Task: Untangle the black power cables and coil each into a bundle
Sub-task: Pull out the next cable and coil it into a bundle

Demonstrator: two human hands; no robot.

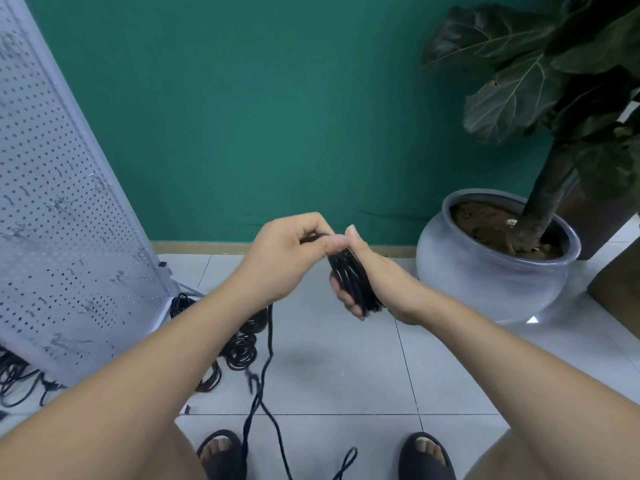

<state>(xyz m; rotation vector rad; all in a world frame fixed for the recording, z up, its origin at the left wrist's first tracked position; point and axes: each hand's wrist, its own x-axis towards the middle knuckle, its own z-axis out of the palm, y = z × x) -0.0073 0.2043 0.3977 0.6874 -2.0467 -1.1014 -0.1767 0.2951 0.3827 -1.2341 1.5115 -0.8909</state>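
Black cable coil (353, 282) is gripped by the right hand (381, 289), fingers curled round it, above the tiled floor (346, 375). A strand at the coil's top is pinched by the left hand (287, 251); the loose cable (269, 334) is hung down between the feet. Coiled bundles (242, 346) are laid beside the pegboard (69, 202)

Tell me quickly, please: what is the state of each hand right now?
Left hand: closed, pinching the loose cable.
Right hand: closed around the coiled bundle.
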